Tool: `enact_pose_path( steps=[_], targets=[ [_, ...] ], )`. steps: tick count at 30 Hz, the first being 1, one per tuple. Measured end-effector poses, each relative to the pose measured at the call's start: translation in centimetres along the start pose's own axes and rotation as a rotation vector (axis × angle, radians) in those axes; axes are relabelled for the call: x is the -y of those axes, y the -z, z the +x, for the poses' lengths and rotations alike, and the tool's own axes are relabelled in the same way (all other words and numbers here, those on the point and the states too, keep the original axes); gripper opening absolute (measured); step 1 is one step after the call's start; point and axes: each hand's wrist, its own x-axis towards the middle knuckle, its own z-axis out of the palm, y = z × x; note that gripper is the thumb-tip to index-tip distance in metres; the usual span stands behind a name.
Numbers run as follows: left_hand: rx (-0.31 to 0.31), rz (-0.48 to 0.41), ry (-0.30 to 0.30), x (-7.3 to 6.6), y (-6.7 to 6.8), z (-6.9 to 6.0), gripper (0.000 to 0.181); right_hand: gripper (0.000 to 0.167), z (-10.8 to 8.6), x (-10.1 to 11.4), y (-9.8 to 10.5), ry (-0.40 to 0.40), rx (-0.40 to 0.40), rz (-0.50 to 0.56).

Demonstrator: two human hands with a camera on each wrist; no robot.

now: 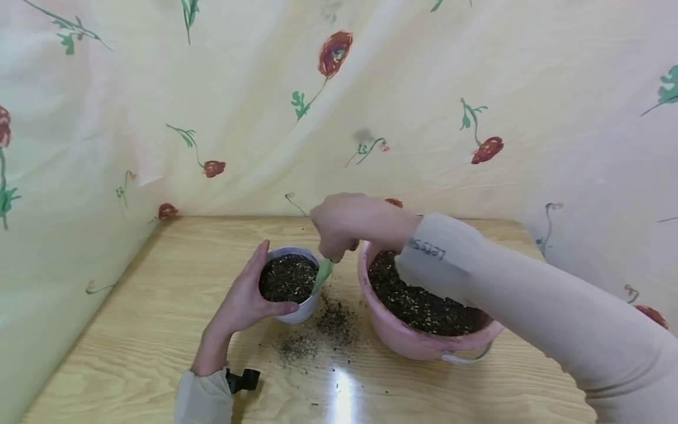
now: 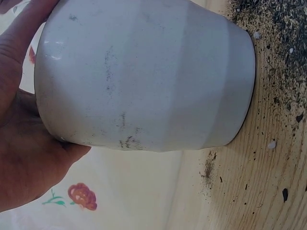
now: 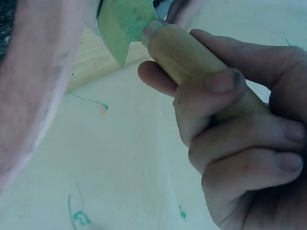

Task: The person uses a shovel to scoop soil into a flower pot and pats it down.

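A white flower pot [image 1: 298,314], full of dark soil [image 1: 287,279], stands upright on the wooden table. My left hand [image 1: 245,301] holds it from the left, the thumb along the near side and the fingers round the far side. In the left wrist view, dirt smudges mark the wall of the pot [image 2: 144,81]. My right hand [image 1: 346,224] grips a small trowel by its wooden handle [image 3: 187,55]. Its green blade [image 1: 323,273] points down at the pot's right rim; the tip is hard to make out.
Right of the pot stands a pink tub [image 1: 392,334] of dark soil, with a handle [image 1: 470,355] at its near side. My right forearm passes over it. Spilled soil [image 1: 335,323] lies on the table [image 1: 132,330] between pot and tub. A flowered cloth [image 1: 254,118] hangs behind.
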Motion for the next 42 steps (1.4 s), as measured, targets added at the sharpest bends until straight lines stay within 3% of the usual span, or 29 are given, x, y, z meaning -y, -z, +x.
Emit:
enact_pose_path(
  steps=[4,11,20,25,30,35,42],
  targets=[
    [0.008,0.006,0.010,-0.2,0.1,0.2,0.134,0.013,-1.6,-2.0,0.1,0.056,-0.068,0.063],
    [0.006,0.010,0.009,-0.1,-0.1,0.2,0.134,0.040,-4.1,-5.5,-0.7,0.142,-0.153,0.161],
    [0.017,0.037,-0.006,-0.2,-0.3,0.0,0.133,0.024,-8.0,-10.0,-2.3,0.276,-0.337,0.262],
    [0.010,0.068,-0.046,-1.5,-0.4,0.0,0.134,0.015,-10.1,-12.0,-3.7,0.262,-0.425,0.355],
    [0.042,0.055,-0.153,-3.4,-1.3,0.5,0.132,0.014,-11.3,-13.8,-5.7,0.199,-0.481,0.394],
    [0.094,0.046,-0.277,-5.7,-2.7,1.8,0.130,0.013,-11.4,-15.3,-7.9,0.127,-0.513,0.398],
    [0.160,-0.031,-0.381,-8.1,-5.1,3.6,0.134,0.009,-10.6,-16.9,-10.3,0.057,-0.511,0.368]
  ],
)
